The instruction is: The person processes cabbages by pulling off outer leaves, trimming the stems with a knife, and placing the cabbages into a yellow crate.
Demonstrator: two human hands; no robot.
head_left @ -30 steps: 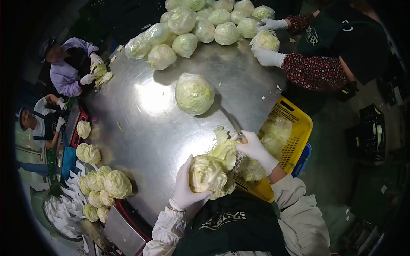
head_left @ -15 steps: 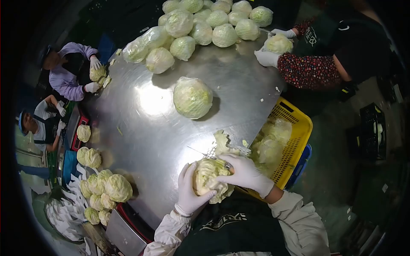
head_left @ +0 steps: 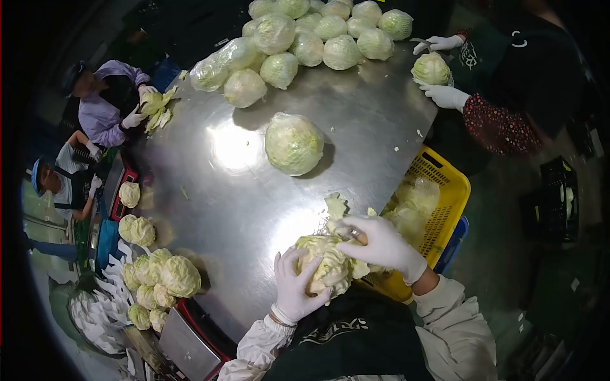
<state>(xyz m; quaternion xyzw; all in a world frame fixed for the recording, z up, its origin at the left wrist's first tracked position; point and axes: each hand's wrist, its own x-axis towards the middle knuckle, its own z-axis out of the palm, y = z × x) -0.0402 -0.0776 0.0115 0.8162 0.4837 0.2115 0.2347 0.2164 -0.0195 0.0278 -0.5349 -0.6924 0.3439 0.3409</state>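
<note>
A pale green cabbage (head_left: 327,268) is at the table's near edge, in front of my apron. My left hand (head_left: 298,286) grips its left side with the fingers curled over it. My right hand (head_left: 387,244) is closed around a knife (head_left: 357,235), of which a brownish handle and a bit of metal show; its blade is mostly hidden. Loose outer leaves and white foam netting lie just beyond the cabbage, and a leaf hangs under my right hand. Farther up the table sits a single large wrapped cabbage (head_left: 293,145).
Wrapped cabbages (head_left: 308,47) are heaped at the far edge. A yellow crate (head_left: 448,181) with leaves and wrapping stands at right. Bare cabbages (head_left: 180,277) sit at left by a scale (head_left: 190,346). Co-workers in white gloves stand left and right; the right one holds a cabbage and curved knife.
My right hand has turned and lifted slightly, pulling a leaf outward from the cabbage's right side. My left hand has shifted right with the cabbage. The right co-worker's hands have moved apart.
</note>
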